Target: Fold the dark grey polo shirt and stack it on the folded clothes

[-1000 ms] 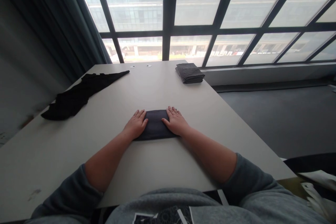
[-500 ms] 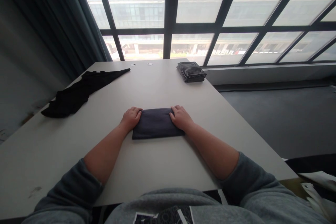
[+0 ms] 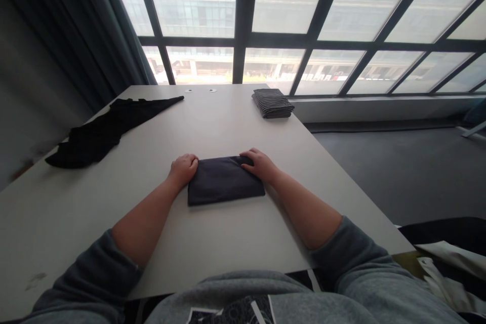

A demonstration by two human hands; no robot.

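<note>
Head view shows a grey shirt [image 3: 304, 309] up close, by the near edge of the white counter [image 3: 212, 243]. A folded cloth [image 3: 224, 182], dark and neat, is on the counter in front. The left hand [image 3: 184, 168] curls at its left edge, and the right hand [image 3: 260, 164] sits on its far right part. You can't tell if they pinch it or just rest there. Past them, a black cloth [image 3: 98, 134] lies on the left. A striped pile [image 3: 272, 103] sits near the right edge. Behind is a big window [image 3: 281, 5].
</note>
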